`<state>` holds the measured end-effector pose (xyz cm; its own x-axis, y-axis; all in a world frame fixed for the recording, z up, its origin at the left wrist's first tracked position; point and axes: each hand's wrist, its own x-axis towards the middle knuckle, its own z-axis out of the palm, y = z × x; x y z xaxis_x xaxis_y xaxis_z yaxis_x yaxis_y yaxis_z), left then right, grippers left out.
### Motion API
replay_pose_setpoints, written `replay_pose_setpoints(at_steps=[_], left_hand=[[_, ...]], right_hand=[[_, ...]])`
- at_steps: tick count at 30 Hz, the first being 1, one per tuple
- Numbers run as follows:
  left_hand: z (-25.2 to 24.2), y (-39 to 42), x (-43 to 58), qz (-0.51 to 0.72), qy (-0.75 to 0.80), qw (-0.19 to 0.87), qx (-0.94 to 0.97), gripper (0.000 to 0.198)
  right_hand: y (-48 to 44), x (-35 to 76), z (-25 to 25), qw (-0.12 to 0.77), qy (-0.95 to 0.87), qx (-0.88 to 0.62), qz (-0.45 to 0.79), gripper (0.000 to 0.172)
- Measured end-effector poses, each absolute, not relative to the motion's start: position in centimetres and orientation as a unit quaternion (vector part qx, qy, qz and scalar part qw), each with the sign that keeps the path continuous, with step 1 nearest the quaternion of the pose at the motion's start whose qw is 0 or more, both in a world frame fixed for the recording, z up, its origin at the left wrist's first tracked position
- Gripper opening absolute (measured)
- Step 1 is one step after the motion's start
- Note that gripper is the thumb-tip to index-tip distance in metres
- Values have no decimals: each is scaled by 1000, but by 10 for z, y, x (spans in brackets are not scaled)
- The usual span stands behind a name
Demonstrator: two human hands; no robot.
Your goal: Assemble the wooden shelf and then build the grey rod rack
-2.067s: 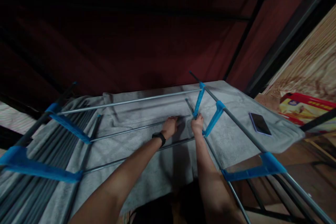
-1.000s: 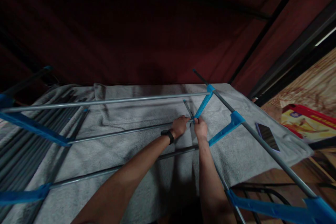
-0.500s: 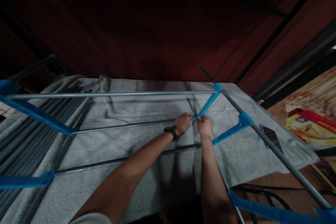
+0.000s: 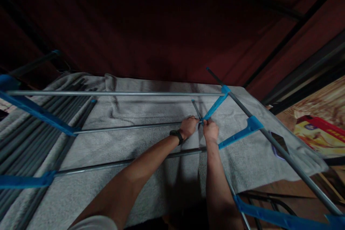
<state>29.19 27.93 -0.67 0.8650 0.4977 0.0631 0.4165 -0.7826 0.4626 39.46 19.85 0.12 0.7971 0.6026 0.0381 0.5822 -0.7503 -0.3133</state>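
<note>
My left hand [image 4: 188,127], with a dark band on its wrist, is closed round the right end of a thin grey metal tube [image 4: 140,127]. Right beside it, my right hand [image 4: 210,131] grips the lower end of a blue plastic bracket [image 4: 213,107], where the tube meets it. The fingers hide most of the joint. The bracket's upper end sits on a thicker grey pole [image 4: 239,103]. A second blue bracket [image 4: 237,136] is on the same pole, joined to a lower tube [image 4: 185,153] that passes under my forearms. An upper tube [image 4: 151,94] spans the frame.
Several loose grey tubes [image 4: 32,129] lie at the left on the grey blanket [image 4: 151,111]. Blue brackets [image 4: 40,109] hold the tubes' left ends. A phone [image 4: 280,145] rests under the right pole. A red and yellow box [image 4: 319,133] is at the far right.
The view has shifted slightly, so the frame's left side appears a little higher. Both hands keep their hold at the joint, with hardly any movement.
</note>
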Motion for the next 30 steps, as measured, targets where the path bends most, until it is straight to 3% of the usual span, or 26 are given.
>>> replay_pose_setpoints(at_steps=[15, 23, 27, 30], left_hand=[[-12, 279, 294, 112, 213, 197, 951, 37], [0, 275, 283, 91, 206, 176, 958, 32], [12, 262, 244, 152, 246, 155, 945, 34], [22, 238, 181, 270, 332, 181, 885, 35]], right_hand=[[200, 381, 7, 136, -312, -940, 7, 34], [198, 384, 5, 134, -301, -943, 45, 40], [200, 386, 3, 138, -285, -945, 82, 45], [196, 378, 9, 151, -279, -943, 100, 53]])
